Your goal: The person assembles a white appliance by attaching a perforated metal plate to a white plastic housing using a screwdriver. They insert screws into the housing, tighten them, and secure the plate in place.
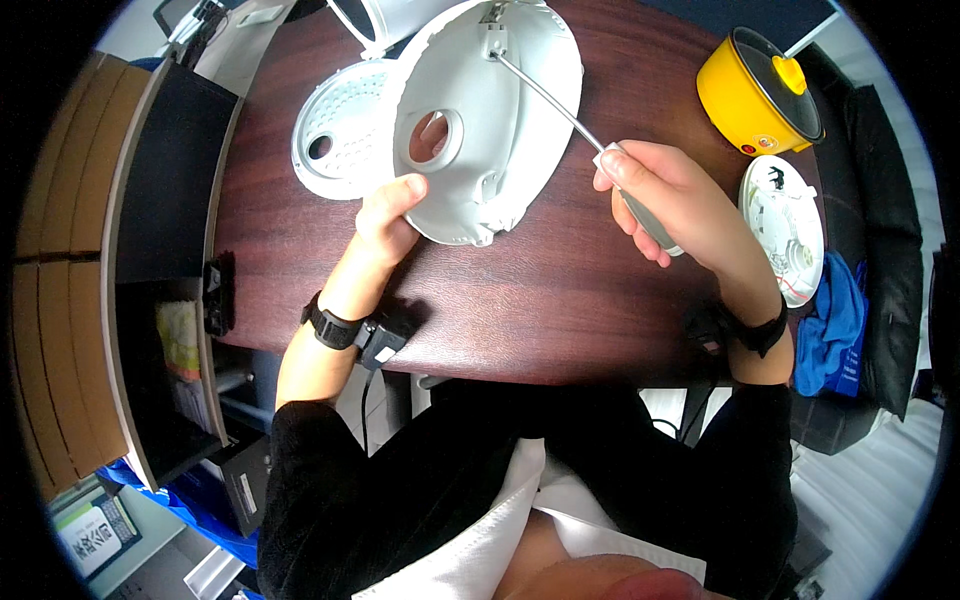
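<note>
A large white plastic appliance shell is tilted on the table in front of me, its hollow inner side facing me. A round hole with a raised collar opens through its left part. My left hand grips the shell's lower left rim, thumb on the inside. In my right hand is a screwdriver, its grey handle wrapped by the fingers and the thumb along the top. Its metal shaft slants up and left, and the tip meets a small bracket near the shell's far end.
Left of the shell lies a white dimpled disc with a hole. Behind stands another white part. A yellow electric pot, a round white piece with wires and blue cloth are at right. A shelf unit borders the left.
</note>
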Action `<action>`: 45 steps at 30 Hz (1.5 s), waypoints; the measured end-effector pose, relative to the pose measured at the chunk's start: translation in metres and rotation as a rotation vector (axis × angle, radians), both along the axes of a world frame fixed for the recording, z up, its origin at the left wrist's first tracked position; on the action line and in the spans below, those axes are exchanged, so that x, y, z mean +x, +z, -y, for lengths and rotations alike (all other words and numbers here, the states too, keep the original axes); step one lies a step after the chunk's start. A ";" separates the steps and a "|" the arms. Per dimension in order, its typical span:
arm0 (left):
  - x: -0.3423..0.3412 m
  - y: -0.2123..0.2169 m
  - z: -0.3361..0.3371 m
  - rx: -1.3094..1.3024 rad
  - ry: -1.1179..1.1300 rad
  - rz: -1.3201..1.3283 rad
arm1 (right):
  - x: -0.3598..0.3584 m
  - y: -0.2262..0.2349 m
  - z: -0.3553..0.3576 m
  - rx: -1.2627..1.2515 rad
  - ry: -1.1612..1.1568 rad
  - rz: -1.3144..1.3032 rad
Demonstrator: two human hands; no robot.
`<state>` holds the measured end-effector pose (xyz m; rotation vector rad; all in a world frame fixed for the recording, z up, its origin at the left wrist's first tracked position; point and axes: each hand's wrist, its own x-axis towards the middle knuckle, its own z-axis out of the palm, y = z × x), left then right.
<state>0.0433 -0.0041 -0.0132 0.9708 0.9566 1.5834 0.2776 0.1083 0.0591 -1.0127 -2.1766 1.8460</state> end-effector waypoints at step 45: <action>-0.005 0.003 0.014 -0.061 0.144 0.023 | 0.004 0.006 0.003 -0.299 0.084 -0.176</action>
